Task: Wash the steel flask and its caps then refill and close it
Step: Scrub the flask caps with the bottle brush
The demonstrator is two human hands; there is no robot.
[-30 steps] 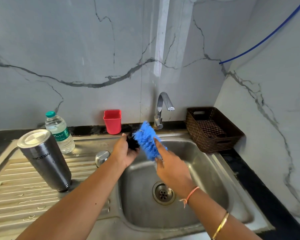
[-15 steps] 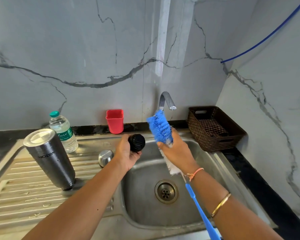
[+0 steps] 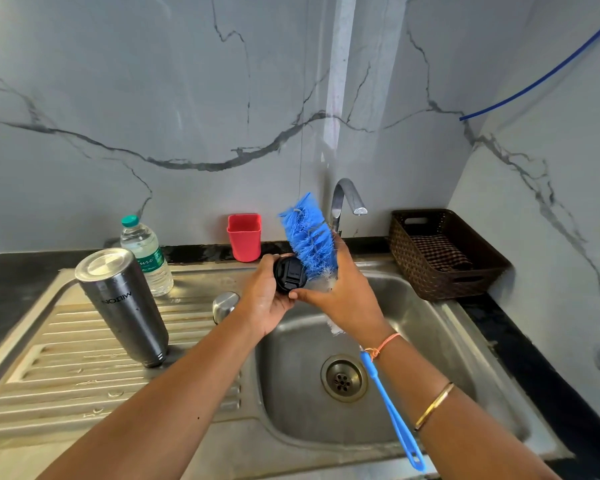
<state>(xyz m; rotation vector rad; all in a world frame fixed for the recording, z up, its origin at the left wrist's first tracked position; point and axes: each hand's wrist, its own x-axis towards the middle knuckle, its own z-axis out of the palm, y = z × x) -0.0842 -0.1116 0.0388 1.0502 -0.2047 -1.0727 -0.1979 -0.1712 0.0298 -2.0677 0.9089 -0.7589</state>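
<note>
Over the sink (image 3: 440, 344), the left hand (image 3: 262, 301) grips a black cap (image 3: 289, 278) from the side, fingers curled round its rim, its face turned towards the camera. The right hand (image 3: 342, 299) is closed round the stem of a blue bottle brush (image 3: 309, 235). The bristles point upward and lie against the cap's right edge, and the thin handle hangs down below the wrist. The right thumb reaches the cap's lower edge. The steel flask (image 3: 125, 306) stands mouth-down on the ribbed draining board to the left, apart from both hands. A small steel cap (image 3: 225, 304) sits between it and the basin. Behind them on the worktop are a plastic water bottle (image 3: 146, 254) and a red cup (image 3: 244, 237). The tap (image 3: 343, 202) rises behind the brush, and a brown basket (image 3: 430, 282) holding a checked cloth sits to the right.
</note>
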